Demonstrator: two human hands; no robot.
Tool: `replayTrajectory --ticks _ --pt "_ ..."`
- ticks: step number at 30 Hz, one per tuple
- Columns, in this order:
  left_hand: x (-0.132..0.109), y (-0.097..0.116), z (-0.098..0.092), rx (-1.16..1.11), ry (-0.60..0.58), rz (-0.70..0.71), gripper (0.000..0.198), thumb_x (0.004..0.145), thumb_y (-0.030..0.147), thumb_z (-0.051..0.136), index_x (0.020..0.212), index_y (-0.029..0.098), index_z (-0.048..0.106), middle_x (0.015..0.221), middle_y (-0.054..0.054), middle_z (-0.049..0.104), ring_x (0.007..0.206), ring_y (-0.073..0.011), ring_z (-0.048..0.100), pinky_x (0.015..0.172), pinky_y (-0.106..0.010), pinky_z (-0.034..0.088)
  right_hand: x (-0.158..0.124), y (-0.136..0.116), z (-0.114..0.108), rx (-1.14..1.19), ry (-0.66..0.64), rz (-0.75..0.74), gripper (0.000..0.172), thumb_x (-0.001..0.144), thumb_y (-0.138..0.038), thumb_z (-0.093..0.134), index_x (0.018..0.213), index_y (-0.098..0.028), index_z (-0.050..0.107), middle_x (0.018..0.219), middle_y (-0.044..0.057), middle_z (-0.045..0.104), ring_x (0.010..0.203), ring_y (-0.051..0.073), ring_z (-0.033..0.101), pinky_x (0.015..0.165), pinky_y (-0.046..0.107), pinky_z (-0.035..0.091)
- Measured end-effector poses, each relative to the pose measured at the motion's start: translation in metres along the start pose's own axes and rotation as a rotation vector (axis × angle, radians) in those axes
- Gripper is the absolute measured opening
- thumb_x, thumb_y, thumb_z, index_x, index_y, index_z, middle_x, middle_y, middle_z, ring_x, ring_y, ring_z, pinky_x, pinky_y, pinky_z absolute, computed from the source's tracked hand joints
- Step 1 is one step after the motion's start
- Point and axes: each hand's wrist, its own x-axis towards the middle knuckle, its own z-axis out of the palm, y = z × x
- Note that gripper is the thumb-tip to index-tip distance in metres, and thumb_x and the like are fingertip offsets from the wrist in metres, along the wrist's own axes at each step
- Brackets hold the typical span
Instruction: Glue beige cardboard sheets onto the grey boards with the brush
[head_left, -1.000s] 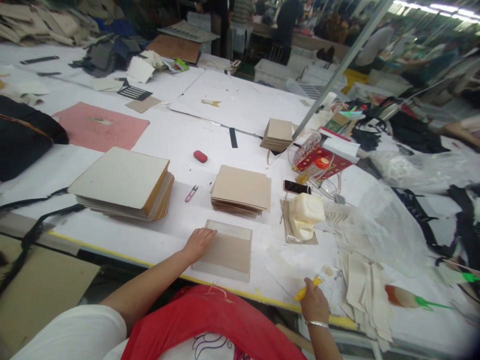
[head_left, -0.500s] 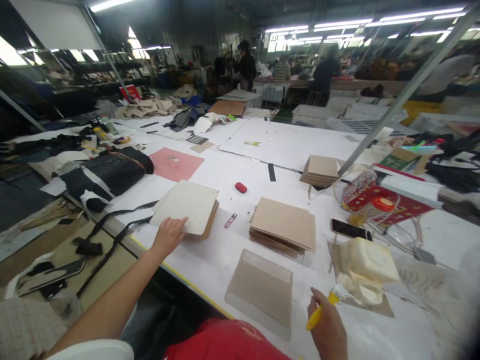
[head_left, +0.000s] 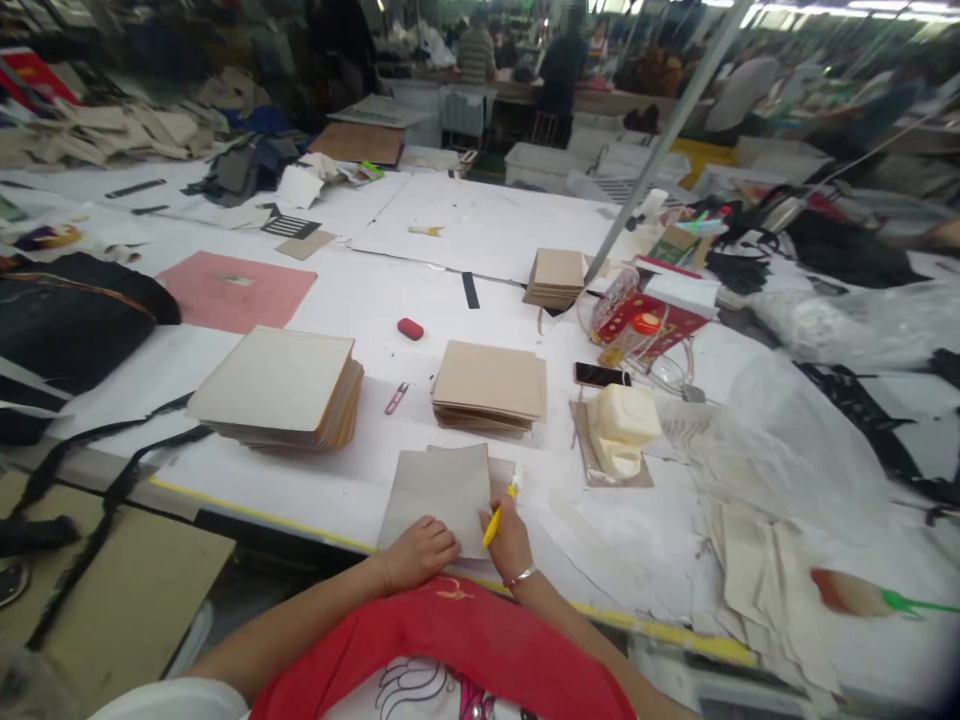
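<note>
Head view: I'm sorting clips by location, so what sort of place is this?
Probably a factory workshop: a white worktable bears stacked panels, the right hand holds a yellow-handled brush, and other people show behind.

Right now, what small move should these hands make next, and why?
Perhaps the left hand should nudge the grey sheet slightly right: that hand rests on its near part, and the sheet lies out of line with a brownish piece showing past its right side. The right hand is occupied, holding a yellow brush.
</note>
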Motion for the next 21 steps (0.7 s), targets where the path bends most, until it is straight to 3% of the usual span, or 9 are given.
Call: replayTrajectory --ticks 2,5,7,11,16,18,21 --pt "0.003 -0.002 0.015 -0.031 -0.108 -0.064 0.023 0.08 0.028 0.049 0.101 0.019 0.053 0.099 -0.008 0.057 0.096 -0.0194 0.048 0.086 -0.038 0.034 -0.011 0.03 0.004 -0.072 0.004 -0.013 0.013 0.082 -0.026 0.038 0.09 -0.017 0.043 0.074 0.003 0.055 0.065 0.014 0.056 0.059 0.025 0.042" --pt "-0.005 -0.011 0.024 -0.054 -0.215 -0.197 0.051 0.072 0.043 0.057 0.116 0.021 0.045 0.128 -0.011 0.041 0.12 -0.0276 0.03 0.098 -0.049 0.018 -0.019 0.063 0.008 -0.229 -0.05 -0.009 0.016 0.083 -0.024 0.036 0.093 -0.016 0.045 0.077 0.004 0.056 0.065 0.014 0.056 0.057 0.024 0.04" --pt "-0.01 -0.015 0.024 -0.07 -0.251 -0.301 0.054 0.07 0.044 0.06 0.117 0.022 0.045 0.133 -0.01 0.037 0.124 -0.0284 0.025 0.099 -0.048 0.016 -0.02 0.073 0.009 -0.342 -0.105 0.001 0.018 0.083 -0.025 0.038 0.095 -0.015 0.046 0.079 0.005 0.057 0.066 0.015 0.057 0.056 0.023 0.04" --pt "-0.008 -0.014 0.018 -0.11 -0.267 -0.394 0.042 0.072 0.033 0.06 0.111 0.022 0.049 0.124 -0.008 0.045 0.117 -0.0243 0.036 0.096 -0.041 0.025 -0.014 0.075 -0.003 -0.496 -0.141 -0.015 0.022 0.084 -0.032 0.042 0.095 -0.016 0.051 0.076 0.005 0.06 0.063 0.014 0.057 0.052 0.022 0.039" --pt "0.005 -0.013 0.01 -0.147 -0.291 -0.339 0.041 0.073 0.035 0.059 0.11 0.02 0.048 0.11 -0.007 0.054 0.102 -0.0222 0.047 0.086 -0.036 0.036 0.022 0.046 -0.07 -0.368 0.158 -0.142 0.038 0.084 -0.04 0.042 0.109 -0.014 0.052 0.09 0.01 0.063 0.07 0.016 0.06 0.06 0.024 0.044" --pt "0.018 -0.019 0.006 -0.152 -0.216 -0.267 0.045 0.074 0.039 0.057 0.113 0.02 0.046 0.115 -0.008 0.052 0.105 -0.0226 0.045 0.088 -0.036 0.035 0.053 0.019 -0.102 -0.186 0.234 -0.113 0.041 0.084 -0.04 0.039 0.114 -0.014 0.05 0.09 0.009 0.063 0.074 0.016 0.06 0.064 0.025 0.045" --pt "0.056 -0.037 -0.01 -0.102 -0.004 -0.178 0.041 0.081 0.037 0.046 0.118 0.021 0.044 0.126 -0.008 0.045 0.117 -0.0226 0.037 0.097 -0.038 0.027 0.116 -0.033 -0.129 0.181 0.223 0.02 0.043 0.088 -0.039 0.024 0.107 -0.016 0.054 0.067 0.002 0.059 0.051 0.01 0.052 0.053 0.022 0.044"
